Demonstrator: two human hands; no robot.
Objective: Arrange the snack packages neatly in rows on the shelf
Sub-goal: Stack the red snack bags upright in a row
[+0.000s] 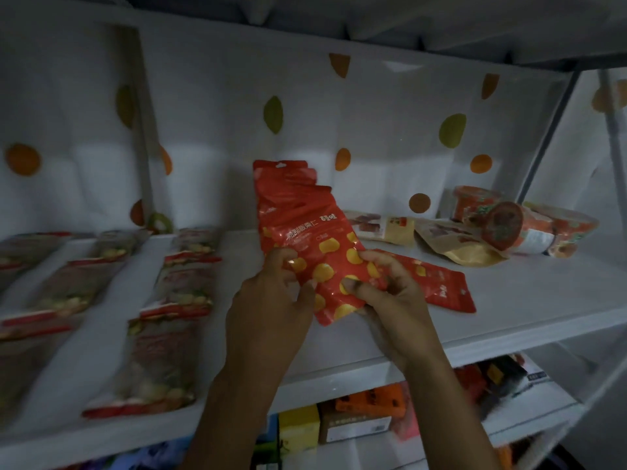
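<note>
- Here, your left hand (271, 296) grasps the lower left edge of a fanned stack of red snack packets (298, 225). Its fingers curl round the edge and the thumb lies on the printed front.
- Your right hand (390, 296) grasps the lower right edge of the same stack, with thumb and fingertips pinching the foil.
- The stack stands roughly upright over the front middle of the white shelf (529, 300). The tops of the packets splay one behind another, with the hang holes uppermost. You cannot tell whether its bottom edge touches the shelf.
- The front packet is red with yellow oval spots and a line of white print.
- A single red packet (441, 286) lies flat on the shelf just to the right of your right hand, its near end hidden behind your fingers.
- On the left part of the shelf, clear packets with red ends (176, 300) lie flat in rows running from front to back; they are blurred.
- At the right rear, two tan pouches (454, 245) lie flat and overlap.
- Beside the pouches are red tubs (502, 225), one of them tipped on its side with its lid facing you.
- The white back panel (220, 130) bears orange and green leaf shapes.
- On the lower shelf, yellow, orange and brown boxes (356, 418) stand side by side.
</note>
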